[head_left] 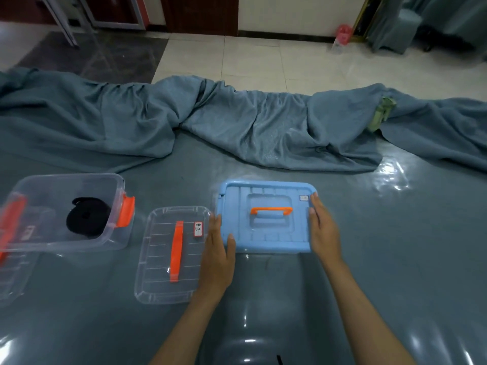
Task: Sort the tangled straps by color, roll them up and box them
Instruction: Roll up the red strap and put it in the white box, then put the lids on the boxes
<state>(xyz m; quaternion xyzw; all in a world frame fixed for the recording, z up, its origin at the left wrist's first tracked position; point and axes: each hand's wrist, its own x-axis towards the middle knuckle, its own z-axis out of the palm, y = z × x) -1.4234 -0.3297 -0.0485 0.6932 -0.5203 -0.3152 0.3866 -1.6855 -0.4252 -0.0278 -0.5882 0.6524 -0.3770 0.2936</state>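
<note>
A blue box lid [266,233] with an orange handle sits on its box at the table's middle. My left hand [217,248] holds the lid's left edge, thumb on top. My right hand [322,230] lies along its right edge with fingers straight. At the left stands an open clear box [110,180] with orange latches, and a rolled black strap [88,217] lies inside it. Its clear lid [158,259] with an orange handle lies flat between the two boxes.
A crumpled blue-grey cloth [237,122] runs across the far side of the glossy grey table [395,259]. Another clear lid or box [10,275] shows at the left edge. Tiled floor lies beyond.
</note>
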